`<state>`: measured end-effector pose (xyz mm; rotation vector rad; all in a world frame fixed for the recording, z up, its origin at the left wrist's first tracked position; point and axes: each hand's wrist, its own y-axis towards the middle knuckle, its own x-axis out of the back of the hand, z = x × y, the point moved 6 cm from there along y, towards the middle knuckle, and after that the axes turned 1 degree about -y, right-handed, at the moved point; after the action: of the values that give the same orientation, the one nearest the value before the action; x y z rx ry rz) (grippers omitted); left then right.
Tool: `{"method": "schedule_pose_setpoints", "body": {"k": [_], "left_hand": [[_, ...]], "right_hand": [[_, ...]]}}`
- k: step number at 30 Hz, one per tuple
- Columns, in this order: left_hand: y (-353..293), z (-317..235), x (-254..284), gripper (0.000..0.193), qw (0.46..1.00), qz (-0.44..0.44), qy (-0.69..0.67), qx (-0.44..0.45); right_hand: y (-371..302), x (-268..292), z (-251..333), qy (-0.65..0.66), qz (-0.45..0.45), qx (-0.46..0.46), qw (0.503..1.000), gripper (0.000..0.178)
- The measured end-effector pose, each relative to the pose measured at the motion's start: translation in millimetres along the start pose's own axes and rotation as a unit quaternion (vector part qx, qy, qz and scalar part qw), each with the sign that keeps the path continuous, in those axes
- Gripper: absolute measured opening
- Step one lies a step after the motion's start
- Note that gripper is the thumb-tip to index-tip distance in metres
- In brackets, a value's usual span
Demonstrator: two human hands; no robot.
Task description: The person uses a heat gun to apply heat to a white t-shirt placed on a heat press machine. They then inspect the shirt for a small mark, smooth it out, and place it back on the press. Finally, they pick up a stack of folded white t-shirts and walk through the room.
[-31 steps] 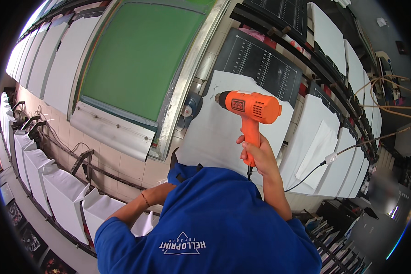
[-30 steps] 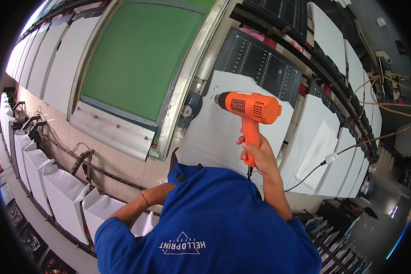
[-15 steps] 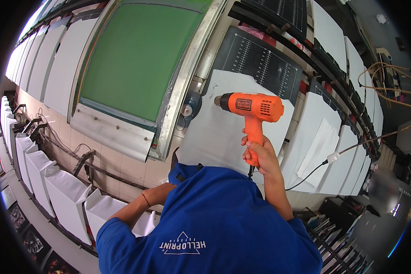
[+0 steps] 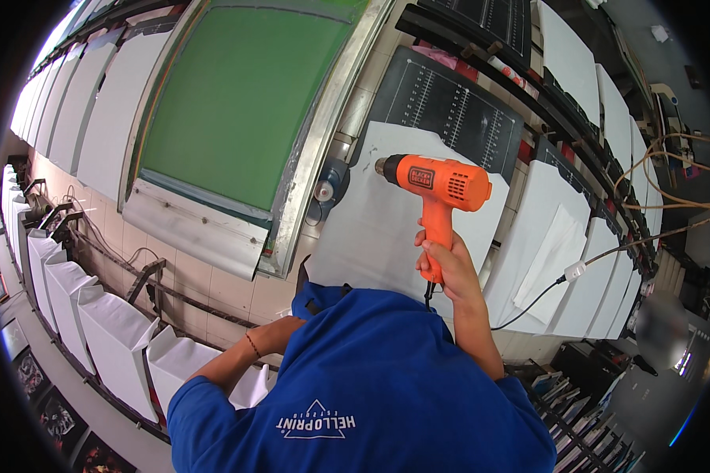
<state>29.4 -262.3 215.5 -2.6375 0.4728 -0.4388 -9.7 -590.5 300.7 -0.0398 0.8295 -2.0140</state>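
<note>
My right hand (image 4: 456,272) is wrapped round the handle of an orange heat gun (image 4: 446,183). The gun is held above a white garment (image 4: 371,225) laid flat over a black printing board (image 4: 450,106) with ruler marks. Its dark nozzle points left, toward the screen frame. A black power cord (image 4: 532,307) runs from the handle's base to a white connector (image 4: 575,271) at the right. My left hand (image 4: 289,328) rests against the front of my blue shirt at the waist, its fingers hidden by the cloth.
A green printing screen (image 4: 237,102) in a metal frame (image 4: 323,118) stands at the left, with a small round motor-like part (image 4: 326,189) beside it. More boards with white garments (image 4: 536,213) line the right. White-covered boards (image 4: 110,331) hang behind at the lower left.
The heat gun has tilted and shifted very slightly, its nozzle a little higher. The tan cords at the far right have moved a bit. My left hand has stayed put.
</note>
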Motion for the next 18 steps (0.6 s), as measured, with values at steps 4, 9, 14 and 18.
{"method": "schedule_pose_setpoints", "body": {"k": [4,9,14,18], "left_hand": [[-0.2,0.0,0.3,0.044,1.000,0.003,0.013,0.001],[0.5,-9.7,9.2,0.044,1.000,0.006,0.019,-0.005],[0.7,-2.5,2.9,0.045,1.000,0.009,0.006,0.000],[1.3,-3.7,3.7,0.046,0.999,0.027,-0.006,0.020]], "right_hand": [[6.6,0.9,1.0,-0.005,-0.006,0.013,1.000,0.044],[11.5,2.2,2.3,-0.007,-0.014,0.024,1.000,0.044],[12.7,2.2,4.1,-0.008,-0.016,0.029,0.999,0.045],[14.3,1.5,7.0,-0.010,-0.019,0.041,0.999,0.045]]}}
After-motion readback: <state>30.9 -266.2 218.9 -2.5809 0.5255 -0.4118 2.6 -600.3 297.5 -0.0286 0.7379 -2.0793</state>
